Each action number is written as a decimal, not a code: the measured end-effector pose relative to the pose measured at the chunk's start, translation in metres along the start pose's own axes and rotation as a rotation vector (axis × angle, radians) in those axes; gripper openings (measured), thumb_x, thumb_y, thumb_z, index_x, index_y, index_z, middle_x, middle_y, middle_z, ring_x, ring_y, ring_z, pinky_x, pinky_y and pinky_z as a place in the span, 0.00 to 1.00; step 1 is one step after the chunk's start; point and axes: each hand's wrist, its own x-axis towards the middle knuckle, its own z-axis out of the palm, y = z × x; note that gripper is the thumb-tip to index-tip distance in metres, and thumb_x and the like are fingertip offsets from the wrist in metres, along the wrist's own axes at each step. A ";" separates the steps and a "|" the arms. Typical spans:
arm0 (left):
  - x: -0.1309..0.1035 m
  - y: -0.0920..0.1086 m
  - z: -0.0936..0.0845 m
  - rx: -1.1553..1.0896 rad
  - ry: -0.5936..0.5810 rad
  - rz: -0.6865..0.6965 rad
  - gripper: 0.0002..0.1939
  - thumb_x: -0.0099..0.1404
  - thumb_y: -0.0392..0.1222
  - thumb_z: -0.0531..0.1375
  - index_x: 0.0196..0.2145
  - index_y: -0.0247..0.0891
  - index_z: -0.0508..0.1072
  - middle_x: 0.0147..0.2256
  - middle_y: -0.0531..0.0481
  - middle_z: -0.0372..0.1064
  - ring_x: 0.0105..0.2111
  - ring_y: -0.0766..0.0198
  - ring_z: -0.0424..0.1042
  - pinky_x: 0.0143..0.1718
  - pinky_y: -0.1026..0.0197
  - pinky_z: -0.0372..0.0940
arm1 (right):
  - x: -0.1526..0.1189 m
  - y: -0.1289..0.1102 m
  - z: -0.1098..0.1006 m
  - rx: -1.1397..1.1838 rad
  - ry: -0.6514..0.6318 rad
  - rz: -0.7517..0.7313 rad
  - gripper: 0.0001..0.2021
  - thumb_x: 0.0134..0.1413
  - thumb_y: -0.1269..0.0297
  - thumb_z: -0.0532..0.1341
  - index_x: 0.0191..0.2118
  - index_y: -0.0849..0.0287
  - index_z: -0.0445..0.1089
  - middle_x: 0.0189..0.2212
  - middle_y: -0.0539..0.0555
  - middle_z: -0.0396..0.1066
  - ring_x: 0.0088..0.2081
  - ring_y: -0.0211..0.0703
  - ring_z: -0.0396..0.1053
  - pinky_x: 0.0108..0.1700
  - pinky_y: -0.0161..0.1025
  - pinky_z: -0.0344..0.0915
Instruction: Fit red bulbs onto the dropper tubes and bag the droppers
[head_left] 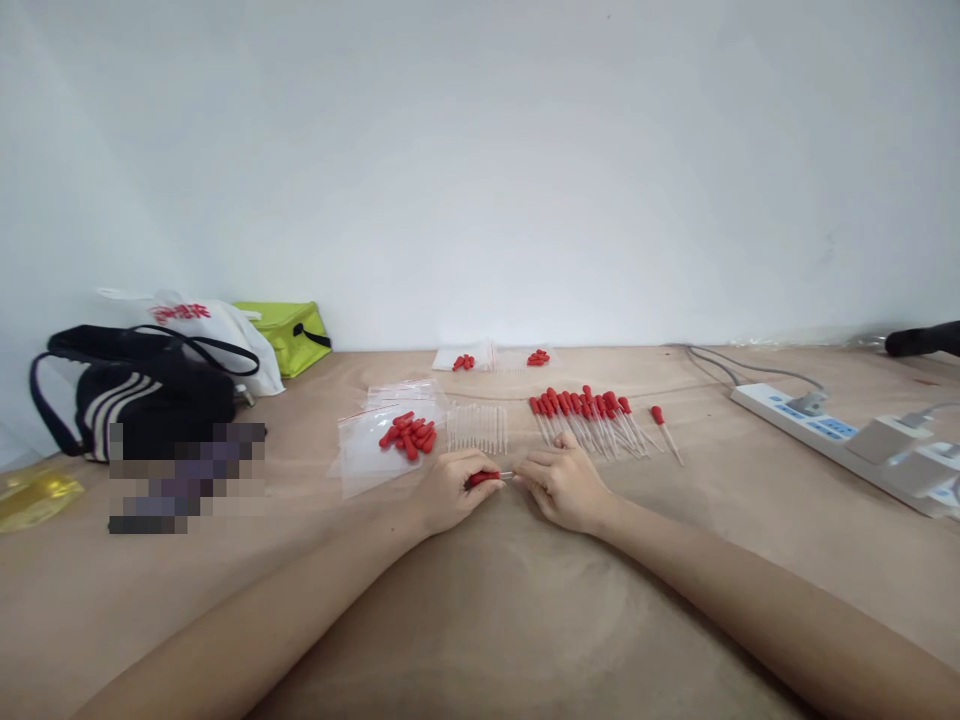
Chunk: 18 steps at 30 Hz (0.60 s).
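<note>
My left hand (452,492) is closed around a red rubber dropper bulb (484,479) just above the table. Facing it, my right hand (566,487) pinches a clear dropper tube (507,475), whose end meets the bulb's mouth. How far the tube sits inside the bulb I cannot tell. Beyond my hands lies a row of bare clear tubes (478,429). Left of that row, loose red bulbs (410,437) rest on clear zip bags (360,455). To the right lies a pile of droppers with red bulbs (589,410), and a single dropper (666,430) lies apart from it.
Near the wall, more red bulbs (464,362) lie on small bags. A white power strip (832,430) with plugs and grey cables is at the right. A black bag (154,390), a white plastic bag (247,345) and a lime-green bag (289,340) stand at the left.
</note>
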 end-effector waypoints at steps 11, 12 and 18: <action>-0.004 -0.013 0.006 0.103 0.144 -0.210 0.20 0.55 0.37 0.58 0.46 0.38 0.60 0.37 0.49 0.60 0.31 0.65 0.63 0.33 0.61 0.62 | 0.030 0.036 -0.005 -0.053 -0.036 0.613 0.12 0.53 0.67 0.49 0.38 0.59 0.67 0.32 0.55 0.70 0.34 0.43 0.65 0.34 0.37 0.49; -0.004 -0.012 0.006 0.114 0.119 -0.202 0.18 0.55 0.37 0.57 0.44 0.38 0.61 0.37 0.49 0.61 0.31 0.65 0.63 0.34 0.61 0.62 | 0.035 0.038 -0.001 -0.073 -0.039 0.664 0.12 0.52 0.68 0.49 0.40 0.59 0.66 0.32 0.55 0.71 0.35 0.44 0.66 0.35 0.38 0.49; -0.002 -0.006 0.001 0.143 0.066 -0.193 0.10 0.56 0.37 0.56 0.37 0.37 0.64 0.36 0.48 0.61 0.36 0.60 0.64 0.38 0.58 0.61 | 0.055 0.036 0.017 -0.146 -0.155 0.784 0.12 0.50 0.67 0.50 0.41 0.62 0.63 0.33 0.60 0.71 0.36 0.48 0.67 0.39 0.43 0.48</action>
